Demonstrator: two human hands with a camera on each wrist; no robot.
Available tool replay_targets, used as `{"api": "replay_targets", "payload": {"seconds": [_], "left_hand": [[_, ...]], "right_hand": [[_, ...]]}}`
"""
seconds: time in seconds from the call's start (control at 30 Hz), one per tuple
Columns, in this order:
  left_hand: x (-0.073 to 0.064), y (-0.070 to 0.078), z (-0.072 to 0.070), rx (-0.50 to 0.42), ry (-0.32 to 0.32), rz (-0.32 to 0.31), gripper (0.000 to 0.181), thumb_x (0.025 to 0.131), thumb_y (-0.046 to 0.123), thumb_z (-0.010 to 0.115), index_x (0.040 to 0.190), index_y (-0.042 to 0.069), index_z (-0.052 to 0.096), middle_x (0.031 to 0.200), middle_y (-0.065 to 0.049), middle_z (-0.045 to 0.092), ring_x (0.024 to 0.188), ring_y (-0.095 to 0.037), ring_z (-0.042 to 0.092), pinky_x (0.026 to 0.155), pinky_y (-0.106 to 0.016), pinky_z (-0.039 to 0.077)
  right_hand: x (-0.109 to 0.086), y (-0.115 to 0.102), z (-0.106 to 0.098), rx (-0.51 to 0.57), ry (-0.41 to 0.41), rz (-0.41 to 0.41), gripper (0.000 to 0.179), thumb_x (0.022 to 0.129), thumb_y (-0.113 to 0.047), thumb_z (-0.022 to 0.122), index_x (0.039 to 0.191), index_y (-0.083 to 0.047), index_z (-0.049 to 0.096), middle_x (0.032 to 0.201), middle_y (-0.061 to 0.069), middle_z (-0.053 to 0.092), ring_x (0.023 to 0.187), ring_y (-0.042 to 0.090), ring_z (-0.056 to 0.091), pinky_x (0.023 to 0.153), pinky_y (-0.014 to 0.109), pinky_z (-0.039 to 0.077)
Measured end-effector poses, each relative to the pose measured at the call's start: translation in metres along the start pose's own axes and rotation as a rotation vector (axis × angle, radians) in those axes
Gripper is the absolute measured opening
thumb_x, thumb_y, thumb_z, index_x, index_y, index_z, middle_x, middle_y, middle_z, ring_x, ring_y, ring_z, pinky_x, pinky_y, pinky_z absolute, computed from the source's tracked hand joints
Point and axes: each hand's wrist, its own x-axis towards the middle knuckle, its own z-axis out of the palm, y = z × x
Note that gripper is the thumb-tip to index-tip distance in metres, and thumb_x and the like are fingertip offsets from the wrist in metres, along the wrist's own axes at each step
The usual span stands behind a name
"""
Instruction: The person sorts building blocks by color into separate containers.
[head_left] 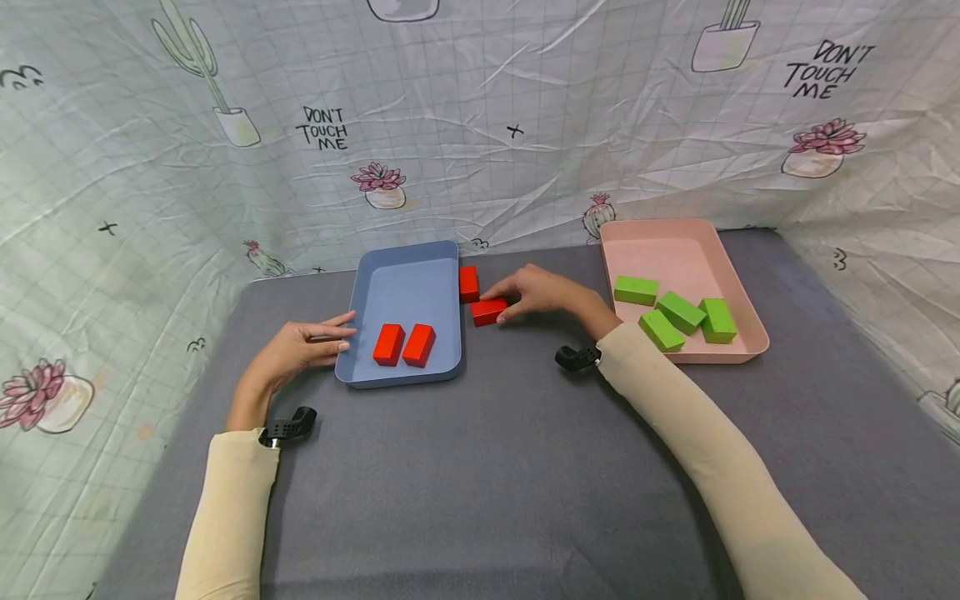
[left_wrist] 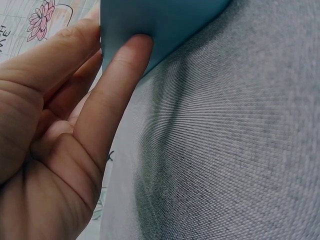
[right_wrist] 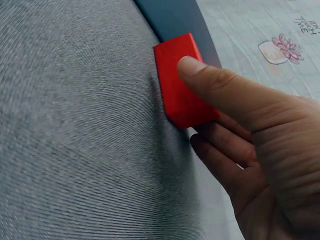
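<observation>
My left hand (head_left: 291,352) holds the left wall of the blue tray (head_left: 405,283), its thumb against the outside and other fingers over the rim. In the left wrist view, the thumb presses the tray's outer wall (left_wrist: 170,25). Right of that tray, my right hand (head_left: 542,290) pinches a red block (head_left: 487,312) between thumb and fingers, low over the table. The right wrist view shows the thumb on the block's face (right_wrist: 175,85). Another red block (head_left: 468,284) lies against the tray's right side. Two red blocks, one here (head_left: 388,345), lie inside the blue tray.
A pink tray (head_left: 667,242) stands at the back right with several green blocks (head_left: 636,290) in it. Grey cloth (head_left: 450,483) covers the table. A printed fabric sheet (head_left: 480,175) hangs behind and along both sides.
</observation>
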Motion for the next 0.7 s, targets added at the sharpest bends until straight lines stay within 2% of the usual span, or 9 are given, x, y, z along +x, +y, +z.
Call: {"api": "replay_targets", "payload": {"seconds": [0.23,0.37,0.7], "left_hand": [[-0.0008,0.0003,0.0011,0.003,0.005,-0.007,0.052,0.091,0.017,0.078,0.136,-0.004,0.062,0.161,-0.007,0.039,0.128,-0.009,0.058,0.091,-0.028,0.057],[-0.0007,0.0,0.0017,0.009,0.006,-0.004,0.051,0.091,0.017,0.078,0.135,-0.004,0.063,0.161,-0.007,0.039,0.126,-0.007,0.059,0.09,-0.028,0.057],[-0.0003,0.0006,0.0014,0.006,0.004,0.005,0.05,0.092,0.013,0.077,0.135,-0.006,0.062,0.161,-0.01,0.037,0.119,0.002,0.06,0.089,-0.028,0.058]], "right_hand": [[0.0016,0.0023,0.0042,-0.004,0.023,0.02,0.05,0.088,-0.031,0.082,0.133,-0.014,0.07,0.129,0.003,0.07,0.096,0.015,0.057,0.092,0.034,0.049],[0.0012,0.0023,0.0045,-0.006,0.025,0.034,0.049,0.088,-0.031,0.082,0.132,-0.014,0.07,0.127,0.002,0.071,0.095,0.014,0.056,0.09,0.033,0.048],[0.0025,-0.0005,0.0034,0.023,0.025,0.066,0.05,0.086,-0.029,0.084,0.131,-0.012,0.071,0.129,0.005,0.07,0.111,0.018,0.064,0.104,0.04,0.05]]}}
